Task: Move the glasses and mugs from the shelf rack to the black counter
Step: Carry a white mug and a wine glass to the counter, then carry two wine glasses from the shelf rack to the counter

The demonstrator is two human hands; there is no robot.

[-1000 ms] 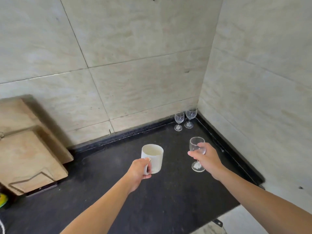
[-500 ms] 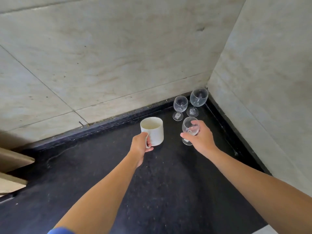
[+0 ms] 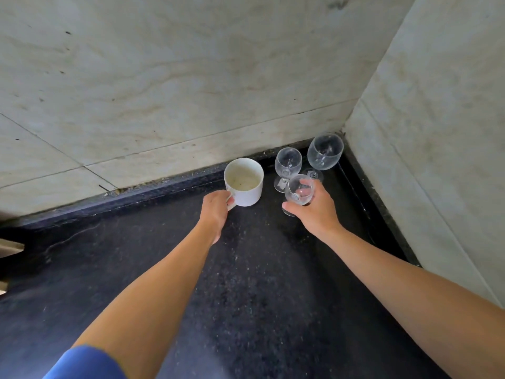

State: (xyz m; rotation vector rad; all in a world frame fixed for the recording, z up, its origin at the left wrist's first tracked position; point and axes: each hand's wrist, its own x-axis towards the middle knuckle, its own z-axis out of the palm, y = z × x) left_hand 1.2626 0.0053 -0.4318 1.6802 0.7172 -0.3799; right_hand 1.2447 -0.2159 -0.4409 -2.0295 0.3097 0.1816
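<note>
My left hand (image 3: pixel 216 212) grips the handle of a white mug (image 3: pixel 244 181), which is down at the black counter (image 3: pixel 246 296) near the back wall. My right hand (image 3: pixel 314 212) is wrapped around the bowl of a clear wine glass (image 3: pixel 298 190), upright, its base low at the counter surface. Just behind it, two more wine glasses stand in the corner: a smaller one (image 3: pixel 287 162) and a larger one (image 3: pixel 325 151). The held glass is close in front of both; I cannot tell if they touch.
Tiled walls close the counter at the back (image 3: pixel 191 91) and on the right (image 3: pixel 437 132), with a raised black lip along both. A wooden board edge (image 3: pixel 8 247) shows at the far left. The shelf rack is out of view.
Both hands have moved forward into the corner and lower, bringing the mug and the glass down near the two standing glasses. The view has closed in on the corner.
</note>
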